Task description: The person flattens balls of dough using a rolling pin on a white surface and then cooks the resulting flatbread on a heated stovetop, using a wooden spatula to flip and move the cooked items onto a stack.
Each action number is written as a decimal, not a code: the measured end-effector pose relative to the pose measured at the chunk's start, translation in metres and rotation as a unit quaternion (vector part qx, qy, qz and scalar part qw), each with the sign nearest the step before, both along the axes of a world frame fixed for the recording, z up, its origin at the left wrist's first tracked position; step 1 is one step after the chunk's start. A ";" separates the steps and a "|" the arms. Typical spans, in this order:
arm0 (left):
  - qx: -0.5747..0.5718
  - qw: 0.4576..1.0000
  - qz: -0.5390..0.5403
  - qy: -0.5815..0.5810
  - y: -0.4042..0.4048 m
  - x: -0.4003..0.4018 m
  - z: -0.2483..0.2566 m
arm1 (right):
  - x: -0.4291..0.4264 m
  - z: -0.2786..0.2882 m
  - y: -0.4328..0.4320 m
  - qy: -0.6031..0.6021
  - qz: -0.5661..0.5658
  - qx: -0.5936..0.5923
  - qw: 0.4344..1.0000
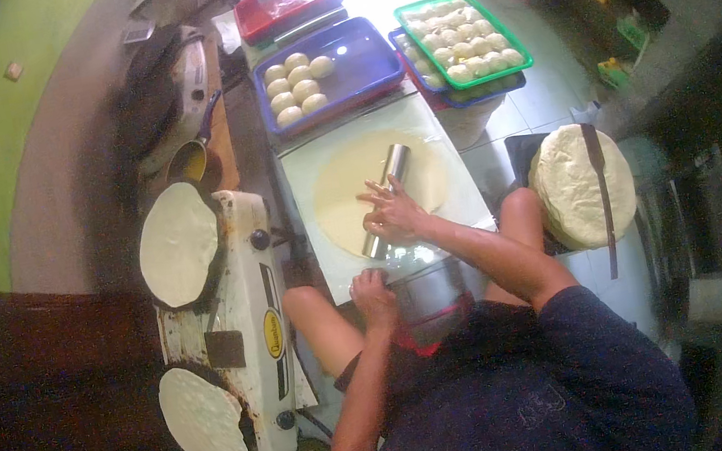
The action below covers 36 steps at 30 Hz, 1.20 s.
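Observation:
A wide, thin round of rolled dough [341, 189] lies on a pale, shiny work board [338, 273] in front of me. Across it, at a slant, rests a smooth metal rolling pin [397, 159]. My right hand [394, 213] bears down on the pin's middle and lower part with its fingers spread over it. At the board's near left edge is my left hand [374, 296], fingers curled against the edge; its grip underneath is hidden.
Left stands a two-burner Quantum gas stove [251, 271] with flatbreads [178, 244] on both burners. A saucepan [187, 162] is behind it. Dough balls fill part of a blue tray [361, 48] and a green tray [525, 63]. Right, a dark flat spatula [600, 187] lies on stacked flatbreads [564, 190].

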<state>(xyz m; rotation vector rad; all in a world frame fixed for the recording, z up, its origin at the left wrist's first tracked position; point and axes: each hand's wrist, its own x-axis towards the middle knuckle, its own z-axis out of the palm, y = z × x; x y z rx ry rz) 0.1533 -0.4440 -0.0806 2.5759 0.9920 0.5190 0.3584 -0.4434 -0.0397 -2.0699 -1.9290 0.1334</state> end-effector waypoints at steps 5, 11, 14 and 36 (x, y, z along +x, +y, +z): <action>-0.010 0.996 -0.022 0.081 0.007 0.006 0.005 | 0.015 0.000 -0.018 0.096 -0.122 0.051 0.987; -0.025 0.996 -0.037 0.076 0.006 0.004 0.008 | 0.043 -0.004 -0.007 -0.008 -0.142 0.013 0.990; -0.028 0.996 -0.024 0.076 0.006 0.002 0.006 | 0.049 -0.014 0.015 -0.038 -0.156 0.069 0.985; -0.024 0.963 -0.251 0.092 0.163 0.190 -0.005 | 0.175 0.013 -0.378 -0.158 -0.572 0.006 0.805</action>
